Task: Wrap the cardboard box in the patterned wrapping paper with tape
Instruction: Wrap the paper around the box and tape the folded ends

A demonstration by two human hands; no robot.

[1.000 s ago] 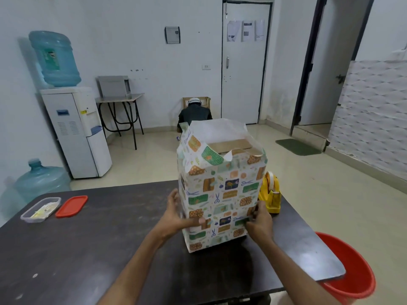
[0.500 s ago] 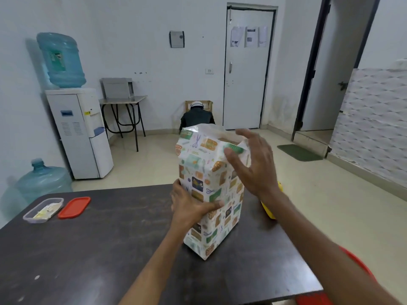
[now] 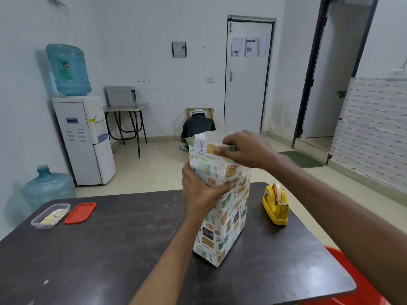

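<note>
The cardboard box stands upright on the dark table (image 3: 110,249), covered by the patterned wrapping paper (image 3: 226,216); no bare cardboard shows. My left hand (image 3: 202,194) grips the box's left side around mid-height, thumb across the front face. My right hand (image 3: 244,150) is at the top, fingers curled over the loose paper edge and pinching it down. The paper's white inner side sticks up behind my fingers. A yellow tape dispenser (image 3: 276,204) sits on the table to the right of the box.
A clear plastic container (image 3: 50,215) and its red lid (image 3: 80,213) lie at the table's far left. A red bucket (image 3: 352,282) stands beside the table at lower right. Behind are a water dispenser (image 3: 83,137), a spare bottle (image 3: 48,188) and a person crouching on the floor (image 3: 198,126).
The box has turned so a corner faces me. My right hand rose from the box's lower right to the top and closed on the paper edge. My left hand shifted higher on the left side.
</note>
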